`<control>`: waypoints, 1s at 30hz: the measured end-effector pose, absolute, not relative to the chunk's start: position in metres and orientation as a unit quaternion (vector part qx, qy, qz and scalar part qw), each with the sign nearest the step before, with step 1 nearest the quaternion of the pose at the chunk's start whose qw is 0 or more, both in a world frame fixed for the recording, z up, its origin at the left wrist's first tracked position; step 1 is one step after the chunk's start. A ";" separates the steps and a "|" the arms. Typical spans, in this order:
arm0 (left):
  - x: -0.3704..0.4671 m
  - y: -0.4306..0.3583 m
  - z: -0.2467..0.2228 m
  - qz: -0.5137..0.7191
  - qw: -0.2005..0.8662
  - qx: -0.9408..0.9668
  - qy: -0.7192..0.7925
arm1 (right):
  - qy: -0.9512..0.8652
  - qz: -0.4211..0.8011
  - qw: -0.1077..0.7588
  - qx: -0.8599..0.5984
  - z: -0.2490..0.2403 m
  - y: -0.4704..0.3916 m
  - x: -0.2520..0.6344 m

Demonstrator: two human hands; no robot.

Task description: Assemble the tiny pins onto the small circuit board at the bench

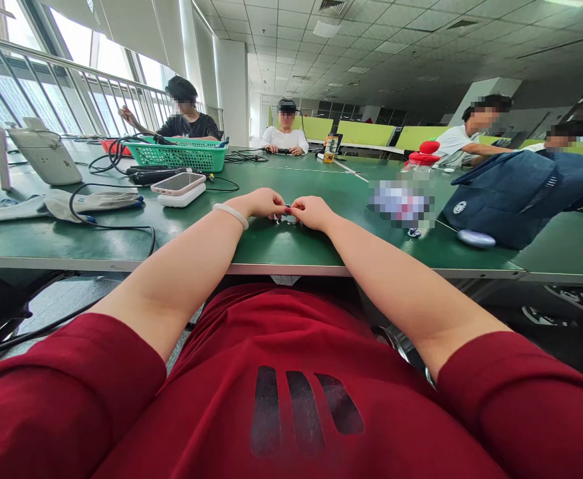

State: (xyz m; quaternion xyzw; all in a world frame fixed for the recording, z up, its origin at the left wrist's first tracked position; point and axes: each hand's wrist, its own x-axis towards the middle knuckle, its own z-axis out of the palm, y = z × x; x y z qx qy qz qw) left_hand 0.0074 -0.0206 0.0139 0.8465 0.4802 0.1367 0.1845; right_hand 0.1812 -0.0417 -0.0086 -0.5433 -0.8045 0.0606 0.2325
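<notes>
Basket (176, 158), green, perforated plastic: dark items show above its rim, too small to identify. Red container (112, 148): partly hidden behind the basket's left end, contents hidden. Jar (421, 161), clear, red lid with a round red topper: contents indistinct. Bag (510, 196), dark blue fabric, contents hidden.

Small item (288, 209), reddish, partly covered by fingertips: held near the front edge of the green table (291, 253), midway between both hands. Left hand (265, 201) and right hand (314, 211): thumb and fingers of each pinched together on it.

Markings: white round emblem (459, 207) and pale lettering on the bag, both illegible.
</notes>
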 end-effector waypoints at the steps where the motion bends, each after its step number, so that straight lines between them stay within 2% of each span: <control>1: 0.007 -0.021 0.014 0.137 0.183 0.847 0.480 | -0.804 0.061 0.232 -0.544 -0.009 -0.042 0.181; 30: 0.007 -0.020 0.013 0.137 0.186 0.848 0.477 | -0.801 0.066 0.237 -0.545 -0.010 -0.041 0.182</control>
